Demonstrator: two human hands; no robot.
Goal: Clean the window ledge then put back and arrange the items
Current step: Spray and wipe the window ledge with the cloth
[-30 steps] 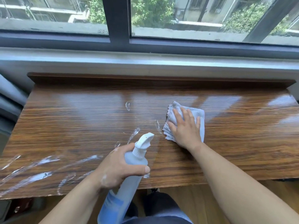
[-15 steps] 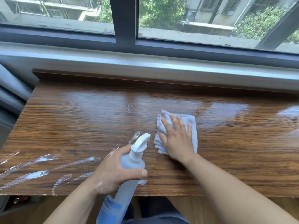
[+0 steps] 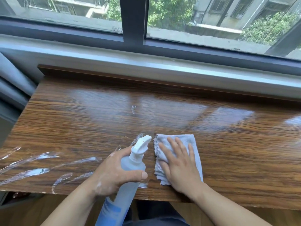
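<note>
Bright daylight came through the window [image 3: 211, 22], laying pale glare across the glossy wooden ledge [image 3: 162, 108]; wide-angle distortion curved the edges.

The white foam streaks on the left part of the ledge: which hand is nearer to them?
Left. The left hand, gripping the spray bottle, is just right of the streaks. The right hand lies farther right, flat on the cloth.
</note>
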